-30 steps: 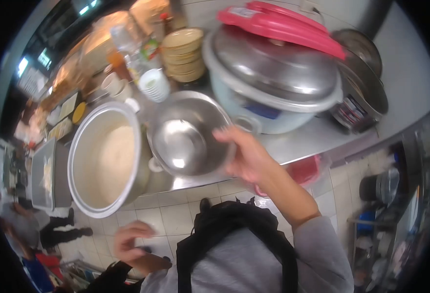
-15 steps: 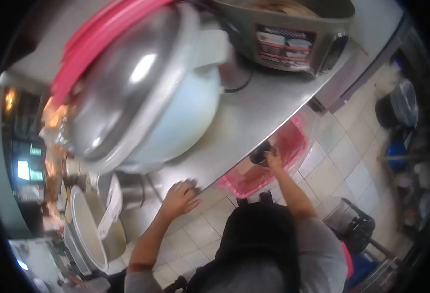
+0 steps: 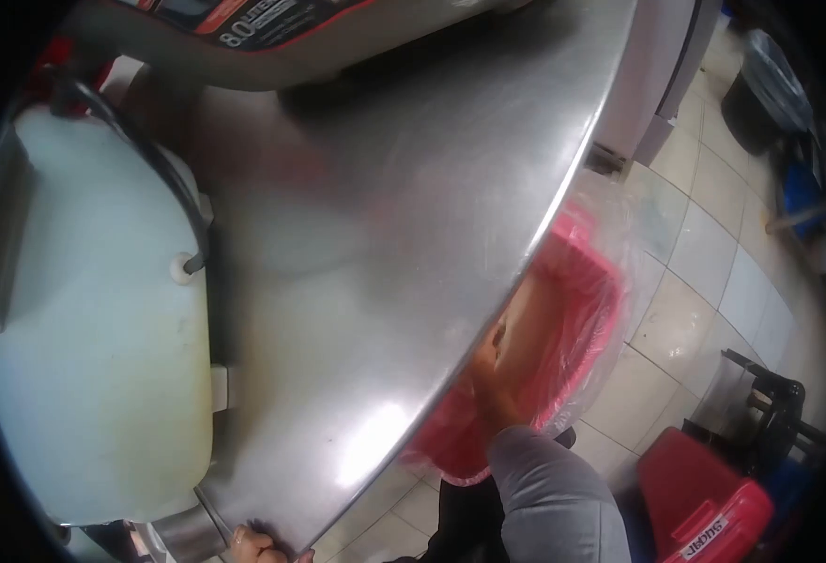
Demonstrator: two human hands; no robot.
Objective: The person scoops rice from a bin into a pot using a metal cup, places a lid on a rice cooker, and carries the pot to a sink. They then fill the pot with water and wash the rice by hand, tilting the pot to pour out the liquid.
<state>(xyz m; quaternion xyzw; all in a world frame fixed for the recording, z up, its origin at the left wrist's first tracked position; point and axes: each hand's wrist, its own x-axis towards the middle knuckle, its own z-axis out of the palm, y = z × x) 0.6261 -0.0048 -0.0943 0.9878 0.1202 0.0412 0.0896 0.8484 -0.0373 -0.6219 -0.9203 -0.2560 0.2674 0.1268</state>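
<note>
My right hand (image 3: 493,361) reaches down into a pink bin (image 3: 605,314) below the table's edge. Its fingers look curled, but the edge hides most of them and whatever they hold. Clear plastic lines the bin, and a pale tan mass (image 3: 537,314) shows inside. At the bottom of the view, my left hand (image 3: 258,546) rests on the edge of the steel table (image 3: 366,253), fingers bent and thumb apart, holding nothing; the frame cuts it off.
A pale rounded appliance (image 3: 103,328) with a dark cord stands on the left. Another appliance (image 3: 272,47), marked 8.0 litre, sits at the back. On the floor side are a red lid (image 3: 704,497) labelled sugar, a black stool-like object (image 3: 765,403) and a lined black bin (image 3: 760,103).
The view has swung closer over the table. My right hand, earlier on a dark cup-like object, is now deeper in the bin. My left hand stays by the table edge, lower in view.
</note>
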